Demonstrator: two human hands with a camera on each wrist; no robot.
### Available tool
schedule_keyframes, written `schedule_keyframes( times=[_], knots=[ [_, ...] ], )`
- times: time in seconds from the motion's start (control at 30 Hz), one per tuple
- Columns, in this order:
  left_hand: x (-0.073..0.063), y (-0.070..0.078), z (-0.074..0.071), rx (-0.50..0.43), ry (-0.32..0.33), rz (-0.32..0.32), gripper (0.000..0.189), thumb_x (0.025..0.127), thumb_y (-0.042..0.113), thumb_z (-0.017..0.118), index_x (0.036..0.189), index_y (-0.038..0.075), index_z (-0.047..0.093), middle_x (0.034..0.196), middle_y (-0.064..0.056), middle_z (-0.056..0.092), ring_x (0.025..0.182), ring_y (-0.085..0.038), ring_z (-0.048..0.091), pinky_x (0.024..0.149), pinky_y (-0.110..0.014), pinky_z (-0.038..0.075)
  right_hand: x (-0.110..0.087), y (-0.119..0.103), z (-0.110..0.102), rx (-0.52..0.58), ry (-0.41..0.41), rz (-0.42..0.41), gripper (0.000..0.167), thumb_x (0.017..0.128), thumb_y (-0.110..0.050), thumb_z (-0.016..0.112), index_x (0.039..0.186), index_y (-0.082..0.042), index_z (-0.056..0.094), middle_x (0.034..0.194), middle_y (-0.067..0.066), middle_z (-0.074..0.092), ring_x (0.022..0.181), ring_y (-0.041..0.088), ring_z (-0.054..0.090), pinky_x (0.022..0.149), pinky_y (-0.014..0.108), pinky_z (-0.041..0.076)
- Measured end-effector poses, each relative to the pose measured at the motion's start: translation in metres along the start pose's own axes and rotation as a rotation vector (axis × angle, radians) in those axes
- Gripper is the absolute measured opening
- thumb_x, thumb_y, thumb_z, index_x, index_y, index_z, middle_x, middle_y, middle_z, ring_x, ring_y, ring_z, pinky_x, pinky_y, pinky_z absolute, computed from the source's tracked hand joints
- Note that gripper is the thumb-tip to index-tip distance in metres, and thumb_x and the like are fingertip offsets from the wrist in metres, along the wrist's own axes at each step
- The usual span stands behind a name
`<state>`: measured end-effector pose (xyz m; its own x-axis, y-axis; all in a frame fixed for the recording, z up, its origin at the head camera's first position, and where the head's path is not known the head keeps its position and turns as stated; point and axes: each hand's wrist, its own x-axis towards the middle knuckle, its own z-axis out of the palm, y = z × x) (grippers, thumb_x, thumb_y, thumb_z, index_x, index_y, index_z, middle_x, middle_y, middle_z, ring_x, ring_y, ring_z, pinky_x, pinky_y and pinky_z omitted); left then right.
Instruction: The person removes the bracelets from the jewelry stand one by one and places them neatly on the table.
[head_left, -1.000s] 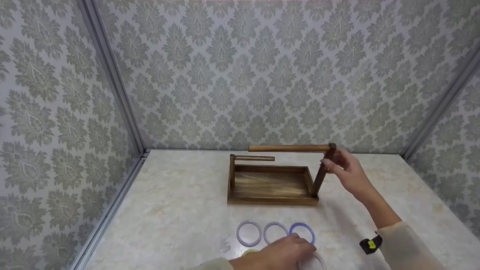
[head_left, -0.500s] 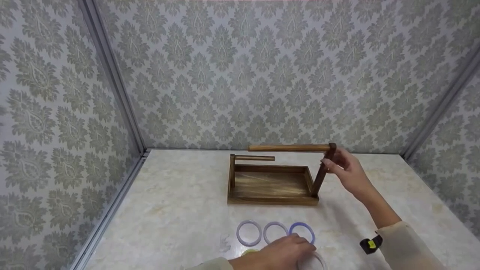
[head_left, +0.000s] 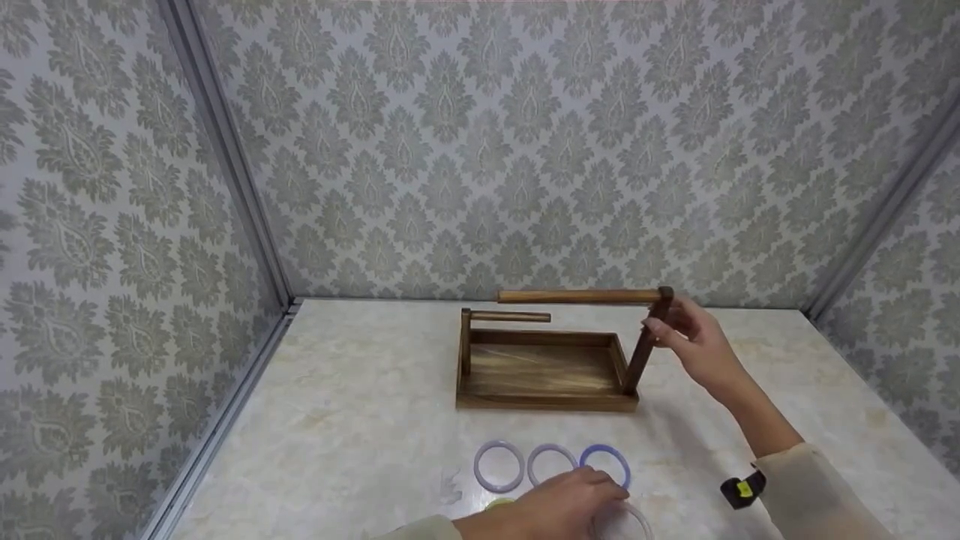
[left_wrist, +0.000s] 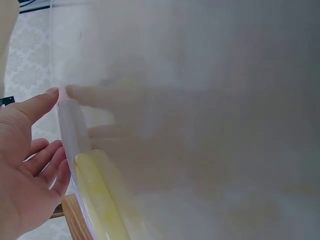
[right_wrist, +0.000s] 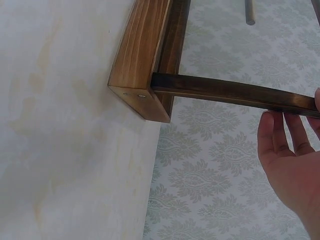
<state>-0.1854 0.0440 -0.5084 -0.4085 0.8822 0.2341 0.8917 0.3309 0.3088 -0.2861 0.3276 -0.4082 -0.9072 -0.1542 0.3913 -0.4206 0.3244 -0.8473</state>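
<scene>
A wooden jewelry stand [head_left: 547,401] with a shallow tray and two arms at different heights stands mid-table in the head view. My right hand [head_left: 694,341] pinches the taller post [head_left: 643,349] near its top, thumb in front and fingers behind. At the bottom of the head view, my left hand [head_left: 566,502] is down at a clear, pale bangle [head_left: 637,517], its thumb and curled fingers at the ring's edge in the left wrist view. A lavender bangle [head_left: 498,466], a pale purple bangle [head_left: 551,450] and a blue bangle [head_left: 606,450] lie in a row; my left hand partly covers a yellow bangle [left_wrist: 100,197].
A light marbled tabletop [head_left: 360,420] lies beneath everything. Patterned wall panels [head_left: 480,150] with grey metal frame edges enclose the back and sides. A black strap with a yellow mark [head_left: 742,489] hangs by the right sleeve [head_left: 814,487].
</scene>
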Motion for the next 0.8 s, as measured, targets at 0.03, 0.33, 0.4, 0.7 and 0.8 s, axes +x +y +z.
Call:
schedule_keyframes(
  times=[0.03,0.33,0.4,0.7,0.8],
  knots=[
    [-0.001,0.0,-0.001,-0.02,-0.004,-0.009,0.065,0.086,0.048,0.087,0.138,0.014,0.068,0.133,0.005,0.068,0.124,-0.006,0.06,0.106,-0.016,0.045,0.0,0.0,0.0,0.002,0.001,-0.002,0.034,0.108,-0.023,0.065,0.134,-0.002,0.058,0.116,0.021,0.067,0.109,0.028,0.069,0.091,0.035,0.062],
    [-0.011,-0.01,-0.024,-0.028,0.014,-0.075,0.063,0.088,0.042,0.088,0.139,0.014,0.067,0.13,0.007,0.068,0.12,-0.005,0.06,0.102,-0.017,0.048,0.006,0.003,-0.002,-0.013,0.005,-0.011,0.033,0.108,-0.025,0.066,0.132,-0.003,0.059,0.117,0.026,0.066,0.107,0.029,0.068,0.09,0.035,0.062],
    [-0.016,-0.015,-0.031,-0.026,0.032,-0.091,0.063,0.088,0.044,0.088,0.139,0.013,0.067,0.13,0.006,0.068,0.12,-0.006,0.06,0.103,-0.018,0.049,0.006,0.004,-0.002,-0.026,0.01,-0.014,0.034,0.108,-0.025,0.065,0.133,-0.003,0.059,0.117,0.024,0.066,0.106,0.028,0.068,0.089,0.035,0.062],
    [-0.04,-0.033,-0.068,-0.028,0.093,-0.151,0.06,0.097,0.053,0.075,0.14,0.013,0.065,0.132,0.003,0.067,0.126,-0.011,0.06,0.107,-0.026,0.05,0.009,0.003,0.001,-0.08,0.013,-0.009,0.036,0.109,-0.028,0.064,0.133,-0.002,0.059,0.117,0.021,0.067,0.108,0.025,0.068,0.089,0.033,0.062],
    [-0.046,-0.036,-0.087,-0.042,0.094,-0.19,0.062,0.1,0.057,0.068,0.145,0.015,0.062,0.138,0.003,0.064,0.131,-0.015,0.058,0.112,-0.034,0.049,0.008,-0.004,0.002,-0.167,0.016,0.023,0.038,0.109,-0.035,0.063,0.129,-0.003,0.061,0.116,0.015,0.069,0.111,0.026,0.067,0.092,0.035,0.061]
  ],
)
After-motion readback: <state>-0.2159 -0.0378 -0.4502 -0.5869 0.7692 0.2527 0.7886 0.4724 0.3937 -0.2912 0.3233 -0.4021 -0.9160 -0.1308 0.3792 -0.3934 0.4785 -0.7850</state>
